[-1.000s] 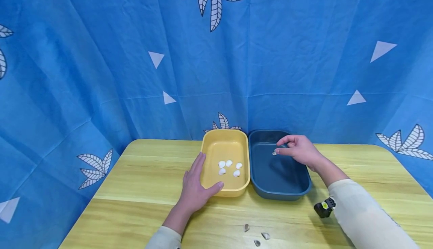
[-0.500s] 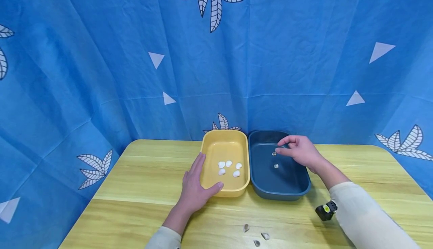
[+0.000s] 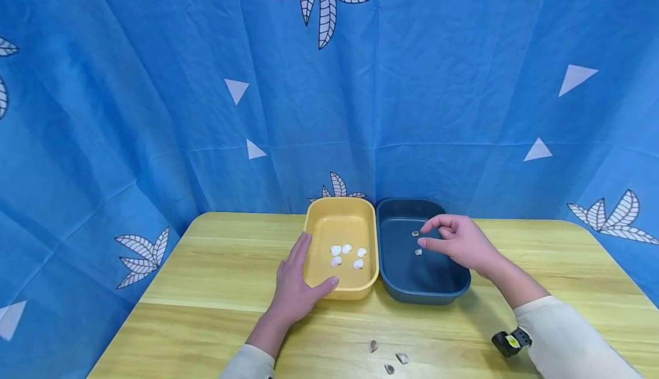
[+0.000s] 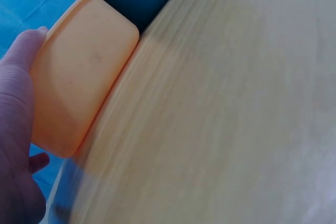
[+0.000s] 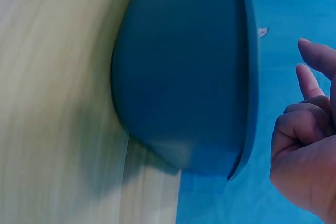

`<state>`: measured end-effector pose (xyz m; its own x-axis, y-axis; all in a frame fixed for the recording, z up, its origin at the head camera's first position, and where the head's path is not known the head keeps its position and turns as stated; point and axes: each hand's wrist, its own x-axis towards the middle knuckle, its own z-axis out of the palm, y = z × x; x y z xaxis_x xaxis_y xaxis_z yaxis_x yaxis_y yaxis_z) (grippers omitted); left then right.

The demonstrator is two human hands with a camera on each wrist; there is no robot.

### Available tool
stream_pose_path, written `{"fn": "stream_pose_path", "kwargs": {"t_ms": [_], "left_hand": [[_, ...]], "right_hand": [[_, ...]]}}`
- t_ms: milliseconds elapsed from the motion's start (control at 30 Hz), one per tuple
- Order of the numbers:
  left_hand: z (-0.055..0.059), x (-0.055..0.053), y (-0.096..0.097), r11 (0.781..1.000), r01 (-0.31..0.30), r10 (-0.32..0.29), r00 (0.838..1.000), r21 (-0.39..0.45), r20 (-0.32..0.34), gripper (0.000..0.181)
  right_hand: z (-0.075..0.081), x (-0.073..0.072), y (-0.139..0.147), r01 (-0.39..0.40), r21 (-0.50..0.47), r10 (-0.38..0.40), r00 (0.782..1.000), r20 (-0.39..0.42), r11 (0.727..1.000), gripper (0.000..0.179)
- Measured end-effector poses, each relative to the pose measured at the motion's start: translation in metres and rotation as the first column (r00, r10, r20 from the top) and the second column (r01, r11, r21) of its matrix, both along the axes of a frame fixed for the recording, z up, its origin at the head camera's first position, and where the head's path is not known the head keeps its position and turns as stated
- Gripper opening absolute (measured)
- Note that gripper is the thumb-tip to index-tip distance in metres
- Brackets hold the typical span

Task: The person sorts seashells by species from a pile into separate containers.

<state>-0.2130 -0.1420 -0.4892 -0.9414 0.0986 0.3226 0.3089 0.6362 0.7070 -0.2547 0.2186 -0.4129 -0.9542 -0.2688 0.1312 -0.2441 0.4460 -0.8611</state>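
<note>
Shells (image 3: 358,264) — five white in the yellow tub (image 3: 350,294), two in the blue tub (image 3: 422,297), three on the wooden table (image 3: 206,310). Touches the yellow tub with the left hand (image 3: 297,288), fingers spread. Holds the right hand (image 3: 459,243) over the blue tub — thumb and first finger apart.

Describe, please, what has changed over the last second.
A second small shell now shows in the blue tray; the right hand, holding nothing visible, has drawn slightly back. The left hand, yellow tray and its five white shells stayed put.
</note>
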Motion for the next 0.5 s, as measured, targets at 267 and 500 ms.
{"fn": "stream_pose_path", "kwargs": {"t_ms": [267,500], "left_hand": [[0.000,0.001,0.000,1.000,-0.001,0.001,1.000,0.006,0.001,0.105],[0.000,0.000,-0.001,1.000,0.003,-0.003,1.000,0.000,0.006,0.105]], "right_hand": [[0.004,0.025,-0.011,-0.094,-0.052,0.092,0.995,-0.041,0.994,0.023],[0.001,0.044,-0.016,-0.186,-0.066,0.182,0.982,-0.056,0.980,0.019]]}}
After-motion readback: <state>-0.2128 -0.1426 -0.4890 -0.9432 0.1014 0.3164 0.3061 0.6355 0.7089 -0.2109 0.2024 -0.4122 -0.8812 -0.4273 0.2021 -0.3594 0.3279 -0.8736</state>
